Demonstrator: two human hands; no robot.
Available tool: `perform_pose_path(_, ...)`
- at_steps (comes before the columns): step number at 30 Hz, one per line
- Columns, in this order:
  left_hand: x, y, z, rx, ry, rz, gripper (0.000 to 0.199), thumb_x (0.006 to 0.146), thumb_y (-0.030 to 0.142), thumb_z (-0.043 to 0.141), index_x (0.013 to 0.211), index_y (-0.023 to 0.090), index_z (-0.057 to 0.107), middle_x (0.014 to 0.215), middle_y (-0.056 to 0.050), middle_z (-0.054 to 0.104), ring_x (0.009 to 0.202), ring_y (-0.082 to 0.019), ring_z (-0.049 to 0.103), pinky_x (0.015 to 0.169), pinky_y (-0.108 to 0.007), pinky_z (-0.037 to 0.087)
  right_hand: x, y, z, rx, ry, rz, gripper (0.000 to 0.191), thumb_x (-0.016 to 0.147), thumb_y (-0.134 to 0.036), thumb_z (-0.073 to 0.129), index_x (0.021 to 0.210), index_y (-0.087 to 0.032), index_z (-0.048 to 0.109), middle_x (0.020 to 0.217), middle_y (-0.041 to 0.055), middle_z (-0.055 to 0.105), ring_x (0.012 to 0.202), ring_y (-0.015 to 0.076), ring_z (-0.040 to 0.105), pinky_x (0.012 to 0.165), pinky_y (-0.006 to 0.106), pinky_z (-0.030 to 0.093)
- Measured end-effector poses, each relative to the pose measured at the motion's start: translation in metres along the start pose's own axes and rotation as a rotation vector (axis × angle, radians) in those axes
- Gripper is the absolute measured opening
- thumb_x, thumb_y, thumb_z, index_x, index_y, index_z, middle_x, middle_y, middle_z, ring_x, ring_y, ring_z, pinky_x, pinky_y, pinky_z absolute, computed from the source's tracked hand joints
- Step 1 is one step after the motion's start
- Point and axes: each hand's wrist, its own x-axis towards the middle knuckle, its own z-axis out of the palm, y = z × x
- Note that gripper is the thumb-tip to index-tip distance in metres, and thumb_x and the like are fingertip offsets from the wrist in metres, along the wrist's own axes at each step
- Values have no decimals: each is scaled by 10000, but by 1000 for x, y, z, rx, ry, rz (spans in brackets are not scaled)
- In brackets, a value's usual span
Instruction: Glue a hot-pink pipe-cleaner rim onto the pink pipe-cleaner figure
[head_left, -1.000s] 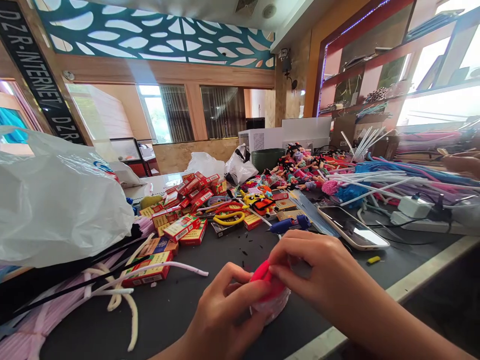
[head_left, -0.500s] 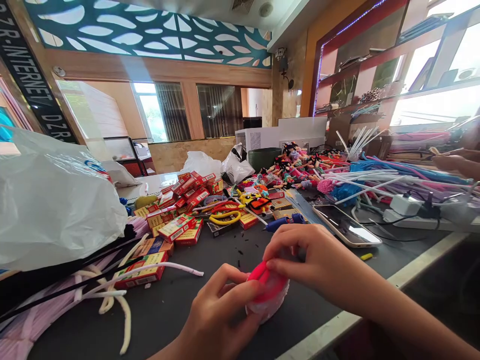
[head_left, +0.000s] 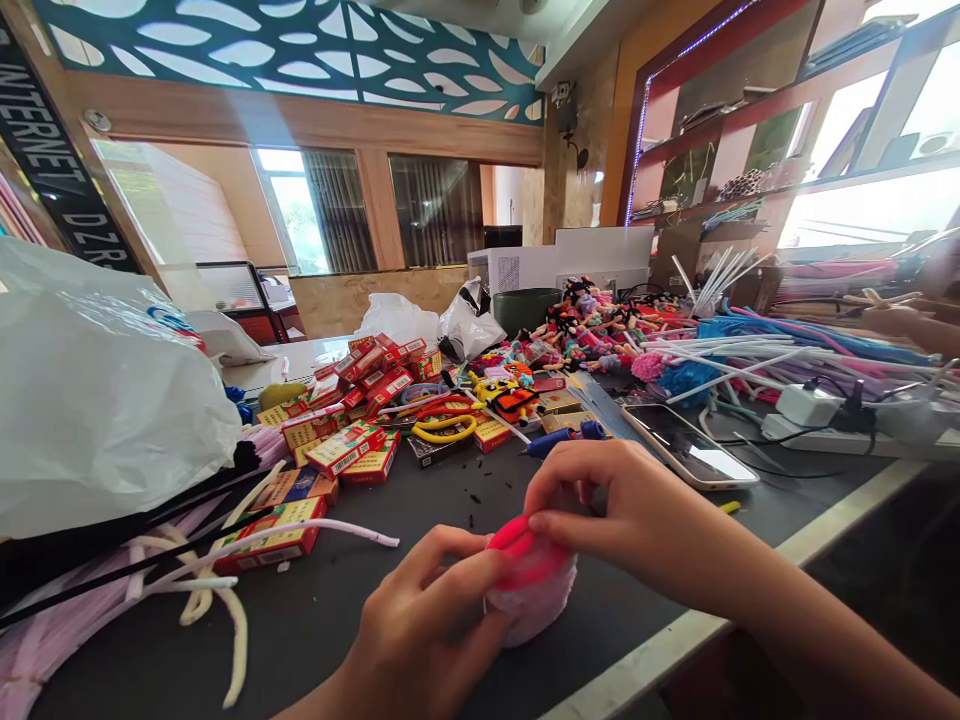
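Observation:
A small round object, pale pink below with a bright pink top, stands on the dark table near its front edge. My left hand holds it from the left, thumb and fingers closed on its side and pink top. From the right, my right hand pinches the bright pink part at the top between thumb and fingers. Just beyond my right hand lies a blue glue gun, partly hidden by the fingers.
Red boxes and yellow-handled scissors lie behind my left hand. A phone is right of centre. Fuzzy stems and a white bag fill the left. Another person's hand shows at far right.
The view has shifted slightly, so the table items sit a little further left. My left hand has slid slightly along the object's side; both hands keep their hold on it.

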Motion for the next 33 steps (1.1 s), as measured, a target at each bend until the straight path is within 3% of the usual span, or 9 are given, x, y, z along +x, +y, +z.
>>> perform_pose_path(10, 3, 4, 0, -57, -3, -33, 233, 857, 82, 581, 1044, 218, 610, 898, -24, 681, 746, -103, 690, 703, -138, 567, -6, -1, -2, -185, 42, -119, 176, 772, -71, 650, 735, -224, 728, 801, -18, 656, 721, 133, 582, 678, 256, 412)
perform_pose_path(17, 4, 3, -1, -117, -22, -34, 311, 835, 57, 577, 1092, 226, 625, 936, -16, 681, 782, -85, 684, 748, -110, 545, -9, -4, 0, -113, -4, -199, 175, 767, -31, 652, 767, -189, 727, 827, -9, 664, 782, 118, 607, 715, 209, 436)
perform_pose_path(33, 5, 5, 0, -242, -54, -103, 368, 796, 25, 586, 1080, 255, 626, 927, 3, 674, 802, -88, 668, 742, -121, 525, -9, -5, 9, -111, 7, -174, 152, 740, -42, 631, 720, -180, 692, 807, -14, 647, 776, 123, 583, 709, 231, 403)
